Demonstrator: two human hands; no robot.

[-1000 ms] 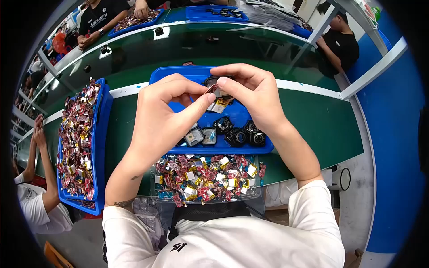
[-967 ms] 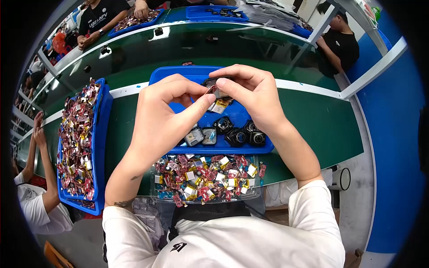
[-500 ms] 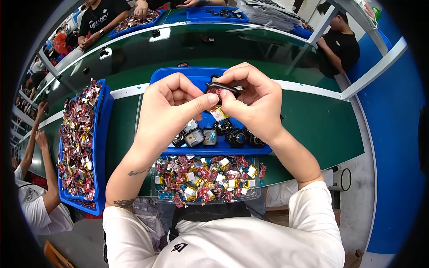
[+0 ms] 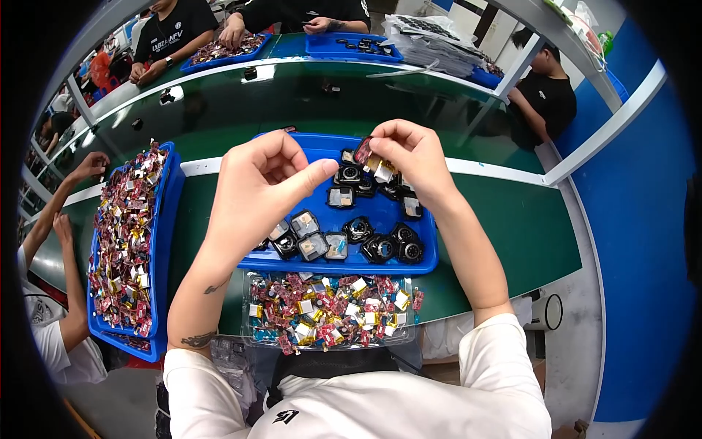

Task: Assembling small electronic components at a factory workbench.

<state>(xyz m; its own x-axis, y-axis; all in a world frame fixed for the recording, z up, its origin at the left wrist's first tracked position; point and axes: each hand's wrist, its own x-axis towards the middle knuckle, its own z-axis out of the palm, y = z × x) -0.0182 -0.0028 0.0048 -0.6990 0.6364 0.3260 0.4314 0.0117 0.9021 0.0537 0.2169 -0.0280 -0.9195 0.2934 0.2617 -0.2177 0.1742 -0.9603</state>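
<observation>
1. The person's right hand is raised above the far part of a blue tray, thumb and fingertips pinched on a small dark red part.
2. A silver-and-yellow piece shows just below that red part; whether the two are joined is hard to tell.
3. The left hand is over the tray's left side, thumb stretched out and apart from the curled fingers, with nothing visible in its grasp. The two hands are apart.
4. In the tray, black round-faced cases lie near the front edge, beside square grey-backed cases; more sit below the right hand.
5. Nearest the person's body, a clear plastic tray carries a jumbled heap of red, silver, yellow and blue pieces.
6. To the left, a blue bin brims with similar pieces on the green counter.
</observation>
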